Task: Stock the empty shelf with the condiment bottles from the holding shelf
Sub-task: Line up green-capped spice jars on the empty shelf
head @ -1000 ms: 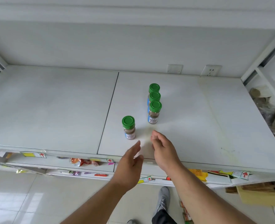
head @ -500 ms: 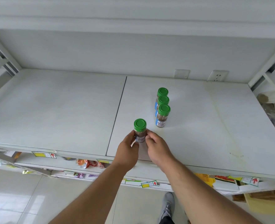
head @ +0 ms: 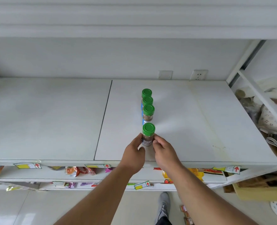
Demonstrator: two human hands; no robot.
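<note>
Stocking is under way on the white shelf [head: 175, 120]: you've got a file of bottles running front to back on the right-hand panel, just right of the seam [head: 104, 114] between the two panels. Largest to smallest:

- Shelf: most of it is bare, so my read is the task is early. Price tags hang off the front lip, snack packets sit on the tiers below.
- Row of three bottles [head: 148, 111]: green caps, upright, packed close in one line toward the back wall.
- Front bottle [head: 148, 137]: the one in hand. Upright, base on the shelf as far as I can tell, directly in front of the row and near the front edge.

Grip: your left hand [head: 133, 155] and right hand [head: 165, 153] both pinch the lower body of the front bottle, one from each side. Fingertips press the label band, cap left free above them. Thumbs seem to sit on the near side, though I can't see every contact.

Doing this step well, my judgement:
- Line the cap up with the three behind it.
- Keep the label facing you.
- Close the gap gently; a hard shove could topple the narrow bottles behind.
- Let go with both sides together so it doesn't twist.
</note>
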